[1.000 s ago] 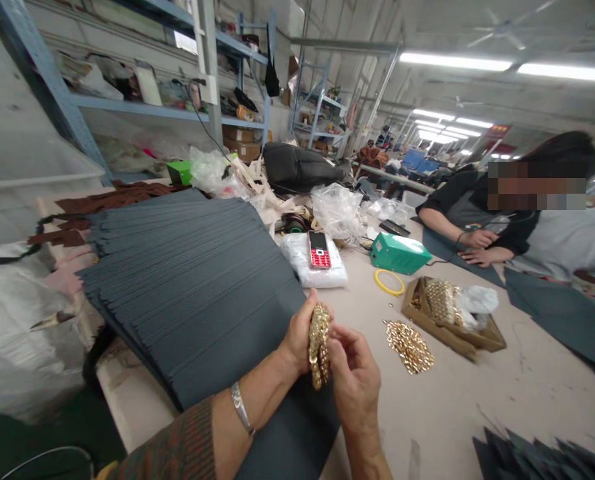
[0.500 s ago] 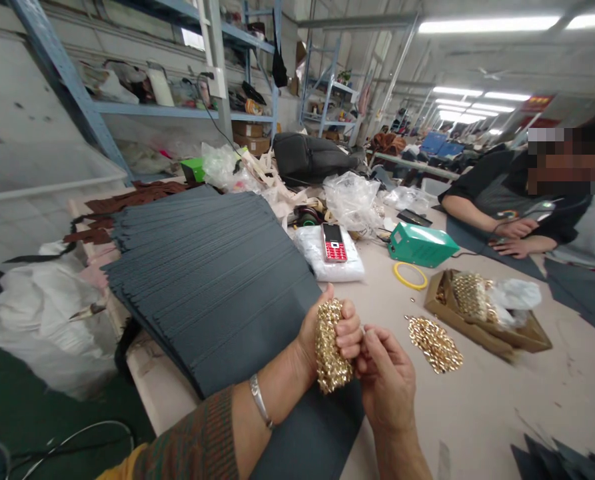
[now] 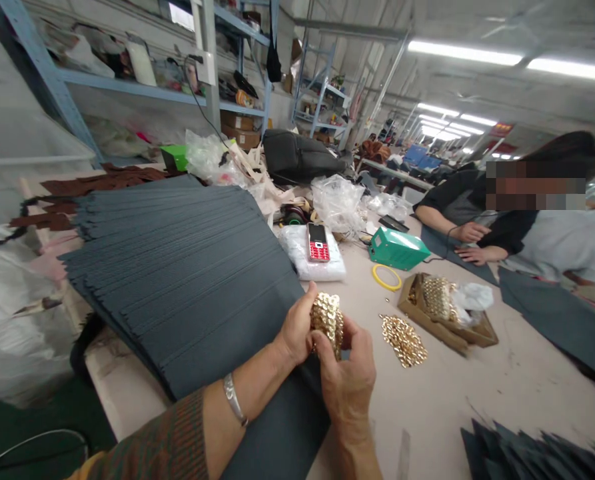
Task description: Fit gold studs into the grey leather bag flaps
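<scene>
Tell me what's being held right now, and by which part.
A bundle of gold-coloured chain: the left hand holds its left side, the right hand its lower right. Its top shows uncovered.

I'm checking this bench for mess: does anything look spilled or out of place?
Possibly the gold pieces, heaped straight on the table beside the cardboard box that holds more gold items; they may lie there on purpose.

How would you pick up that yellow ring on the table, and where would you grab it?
The yellow ring is probably best pinched at its near rim, coming from above on the wearer's side, with one fingertip inside and one outside. It lies flat with an open middle, and the green box stands just beyond it.
</scene>
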### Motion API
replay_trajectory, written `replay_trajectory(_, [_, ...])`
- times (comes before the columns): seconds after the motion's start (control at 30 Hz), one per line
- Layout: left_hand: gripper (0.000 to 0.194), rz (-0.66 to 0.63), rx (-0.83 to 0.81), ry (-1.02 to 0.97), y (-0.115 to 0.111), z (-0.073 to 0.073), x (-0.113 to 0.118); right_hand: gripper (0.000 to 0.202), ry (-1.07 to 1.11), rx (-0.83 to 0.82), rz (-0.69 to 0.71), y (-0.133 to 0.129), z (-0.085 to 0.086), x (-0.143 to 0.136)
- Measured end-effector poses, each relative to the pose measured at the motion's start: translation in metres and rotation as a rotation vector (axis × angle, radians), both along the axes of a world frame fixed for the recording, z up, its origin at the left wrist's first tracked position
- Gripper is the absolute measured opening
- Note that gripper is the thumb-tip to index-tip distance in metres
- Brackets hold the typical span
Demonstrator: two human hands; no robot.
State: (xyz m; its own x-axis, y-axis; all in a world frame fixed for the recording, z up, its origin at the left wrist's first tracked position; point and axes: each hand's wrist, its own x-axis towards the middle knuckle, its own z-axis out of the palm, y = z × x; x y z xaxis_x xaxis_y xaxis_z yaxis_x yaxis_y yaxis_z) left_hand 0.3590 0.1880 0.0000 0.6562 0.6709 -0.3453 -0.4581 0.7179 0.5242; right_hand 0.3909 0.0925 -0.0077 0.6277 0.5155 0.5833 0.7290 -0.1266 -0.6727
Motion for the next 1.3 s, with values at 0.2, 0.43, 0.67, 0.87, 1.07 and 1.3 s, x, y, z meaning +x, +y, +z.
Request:
replay_trajectory(0.2, [0.042,0.043,0.281,-0.035,-0.007,-0.008,-0.001,0.028,-0.160,0.001,-0.038,0.001,-0.009,0.012])
replay_trajectory(0.43, [0.032,-0.073,0.493,0.025,-0.009,-0.005,-0.006,0.027,0.058,0.002,0.018,-0.004,-0.013,0.018])
replay_trajectory(0.67, [0.032,-0.142,0.619,0.093,-0.012,0.000,-0.009,0.039,0.185,0.004,-0.017,-0.003,-0.004,0.015])
replay_trajectory(0.87, [0.032,-0.197,0.701,0.080,-0.017,0.002,-0.010,0.034,0.102,0.015,-0.036,-0.003,-0.008,0.020])
replay_trajectory(1.07, [0.032,-0.184,0.778,0.155,-0.015,-0.001,-0.010,0.033,0.119,0.028,-0.046,0.000,-0.016,0.023])
replay_trajectory(1.3, [0.031,-0.178,0.653,0.120,-0.015,-0.004,-0.006,0.044,0.356,0.077,-0.013,-0.002,-0.019,0.027])
